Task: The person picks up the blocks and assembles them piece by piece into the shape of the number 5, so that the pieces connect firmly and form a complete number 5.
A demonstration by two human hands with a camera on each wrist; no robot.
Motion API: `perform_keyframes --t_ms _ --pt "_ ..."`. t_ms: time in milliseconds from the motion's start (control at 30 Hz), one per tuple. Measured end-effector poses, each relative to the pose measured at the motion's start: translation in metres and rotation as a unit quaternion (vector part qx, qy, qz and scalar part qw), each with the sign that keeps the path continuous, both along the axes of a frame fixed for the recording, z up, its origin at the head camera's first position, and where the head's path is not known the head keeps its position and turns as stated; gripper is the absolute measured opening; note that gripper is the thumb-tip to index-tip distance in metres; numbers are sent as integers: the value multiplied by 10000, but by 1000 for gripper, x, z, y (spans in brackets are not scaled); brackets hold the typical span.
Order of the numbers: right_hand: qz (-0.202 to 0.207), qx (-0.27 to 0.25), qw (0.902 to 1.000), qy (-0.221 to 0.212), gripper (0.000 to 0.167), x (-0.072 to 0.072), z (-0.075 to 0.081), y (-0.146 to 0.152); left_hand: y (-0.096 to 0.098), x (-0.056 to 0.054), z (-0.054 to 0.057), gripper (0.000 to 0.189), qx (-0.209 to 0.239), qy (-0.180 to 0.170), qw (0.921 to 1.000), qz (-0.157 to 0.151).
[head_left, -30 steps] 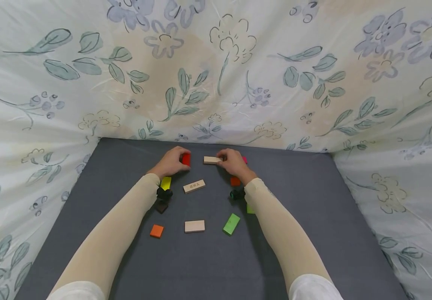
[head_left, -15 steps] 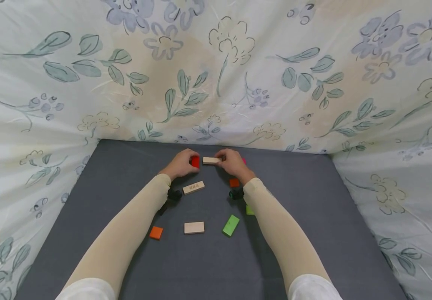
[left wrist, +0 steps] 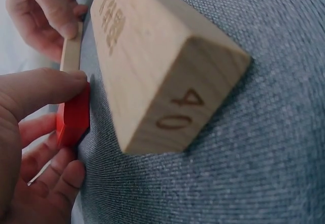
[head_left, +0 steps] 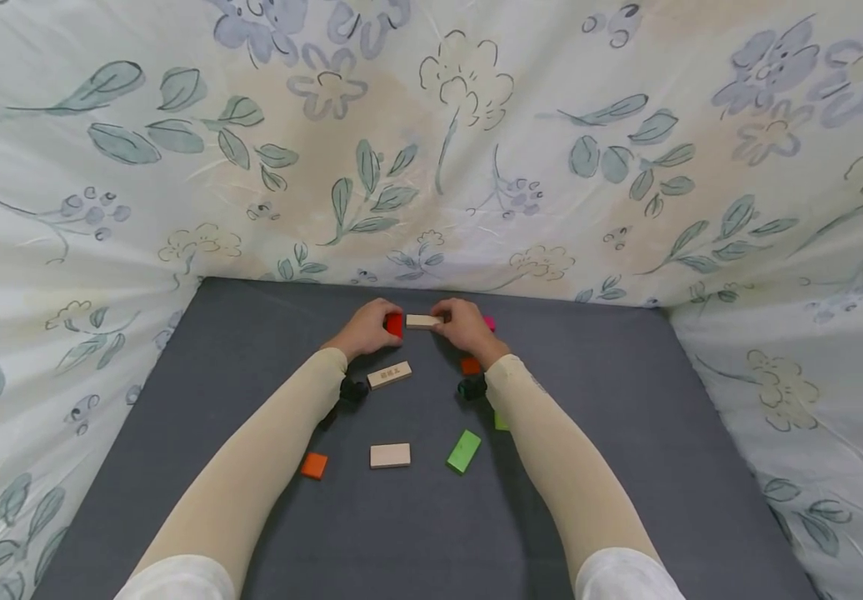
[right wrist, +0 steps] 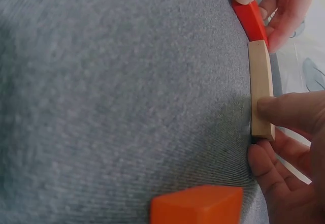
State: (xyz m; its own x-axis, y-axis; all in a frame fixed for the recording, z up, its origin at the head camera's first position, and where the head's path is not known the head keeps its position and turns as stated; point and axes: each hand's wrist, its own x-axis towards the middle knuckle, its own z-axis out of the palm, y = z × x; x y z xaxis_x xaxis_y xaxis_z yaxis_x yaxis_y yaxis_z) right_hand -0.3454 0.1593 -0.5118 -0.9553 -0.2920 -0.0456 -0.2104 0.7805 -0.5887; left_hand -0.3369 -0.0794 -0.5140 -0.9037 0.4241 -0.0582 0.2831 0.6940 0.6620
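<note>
My left hand (head_left: 366, 327) grips a red block (head_left: 394, 324) near the back of the dark cloth, thumb on the near side and fingers behind. Just to its right lies a plain wooden block (head_left: 422, 321), which my right hand (head_left: 465, 325) pinches at its right end. In the right wrist view the red block (right wrist: 250, 17) and the wooden block (right wrist: 260, 82) stand end to end, at a slight angle. A wooden block with printed characters (head_left: 390, 375) lies nearer, between the wrists; the left wrist view shows "40" on its end.
Toward me lie an orange block (head_left: 315, 466), a pale wooden block (head_left: 390, 455) and a green block (head_left: 464, 452). Around the right wrist show an orange-red block (head_left: 470, 366), a pink block (head_left: 490, 323) and a half-hidden yellow-green block (head_left: 502, 422). Floral cloth (head_left: 431, 167) rises behind.
My left hand has slid right with the red block, bringing it close to the wooden one. The left forearm now covers a yellow block seen earlier. My right hand has stayed in place.
</note>
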Motion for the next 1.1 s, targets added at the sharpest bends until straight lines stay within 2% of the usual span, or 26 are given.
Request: perform_keyframes --t_ms 333,700,1100 --pt "-26 15 10000 2 22 1 1 -3 4 2 3 61 -23 -30 10000 -80" --pt "89 60 9999 18 25 -1 -1 -4 3 -1 0 62 -166 -111 9997 -121" --pt "80 76 9999 51 22 -2 0 -7 2 -3 -1 61 -108 -104 9998 -103"
